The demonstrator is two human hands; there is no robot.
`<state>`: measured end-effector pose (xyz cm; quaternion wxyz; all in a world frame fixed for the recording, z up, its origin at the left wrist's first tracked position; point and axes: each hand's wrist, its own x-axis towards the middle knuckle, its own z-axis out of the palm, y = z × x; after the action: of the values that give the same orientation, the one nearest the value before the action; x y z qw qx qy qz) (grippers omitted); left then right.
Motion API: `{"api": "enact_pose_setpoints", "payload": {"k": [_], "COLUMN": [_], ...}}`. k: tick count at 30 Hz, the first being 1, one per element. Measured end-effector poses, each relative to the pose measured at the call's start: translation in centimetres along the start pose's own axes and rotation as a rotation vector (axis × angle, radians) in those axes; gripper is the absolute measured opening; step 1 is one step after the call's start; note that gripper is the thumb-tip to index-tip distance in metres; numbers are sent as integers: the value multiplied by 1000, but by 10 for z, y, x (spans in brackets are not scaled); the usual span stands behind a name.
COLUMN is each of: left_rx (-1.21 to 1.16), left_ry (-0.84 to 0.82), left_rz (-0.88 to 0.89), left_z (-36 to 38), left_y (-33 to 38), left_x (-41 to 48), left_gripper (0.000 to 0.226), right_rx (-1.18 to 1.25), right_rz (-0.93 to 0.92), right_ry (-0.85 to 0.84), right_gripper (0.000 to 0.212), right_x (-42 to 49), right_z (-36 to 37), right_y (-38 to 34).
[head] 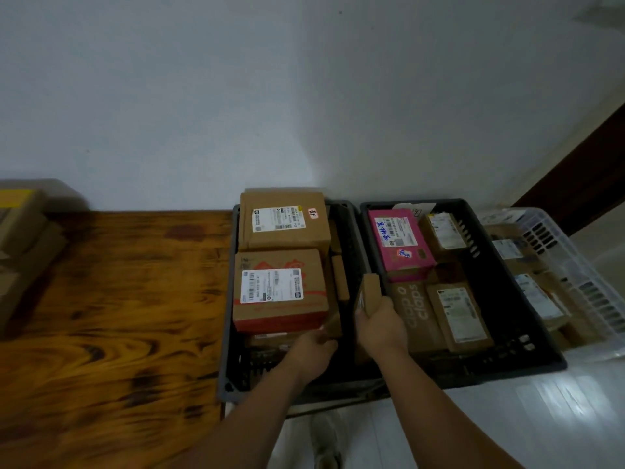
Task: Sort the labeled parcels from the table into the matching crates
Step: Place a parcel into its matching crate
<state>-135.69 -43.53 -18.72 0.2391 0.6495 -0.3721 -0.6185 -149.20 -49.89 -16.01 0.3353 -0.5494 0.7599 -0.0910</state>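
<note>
Sorting judged well along, not finished. At 6 o'clock, grey crate already loaded: plain labelled carton at its 12 o'clock end, red-printed carton nearer, smaller boxes wedged along the 3 o'clock wall. At 4 o'clock, black crate close to full, with pink box and several brown labelled ones. At 3 o'clock, clear crate also holding labelled parcels; count not readable. Left to do, on the table at 8 o'clock: blurred stack of brown parcels at 9 o'clock by the wall, number not discernible. At 5 o'clock, right hand curled round small flat parcel, held on edge over the adjoining rims of the grey and black crates — destination not decidable. Beside it, left hand with fingers curled, gripping another small brown parcel low in the grey crate's 4 o'clock corner, just beside the red-printed carton. Labels on both held parcels unreadable.
</note>
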Motion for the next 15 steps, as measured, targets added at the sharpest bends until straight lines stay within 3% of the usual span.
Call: {"api": "enact_pose_setpoints", "payload": {"k": [9,12,15], "left_rx": [-141,-226,-307], "left_ry": [-77,-58,-43], "left_rz": [-118,-115,-65], "left_z": [24,28,28], "left_y": [44,57,62], "left_x": [32,45,60], "left_gripper": [39,23,23], "right_rx": [-60,-69,-52], "right_rz": [-130,-144,-144], "right_ry": [-3,-21,-59], "right_gripper": [39,40,36], "right_x": [51,69,88], "right_z": [-7,-5,5], "right_y": [-30,-40,-45]}}
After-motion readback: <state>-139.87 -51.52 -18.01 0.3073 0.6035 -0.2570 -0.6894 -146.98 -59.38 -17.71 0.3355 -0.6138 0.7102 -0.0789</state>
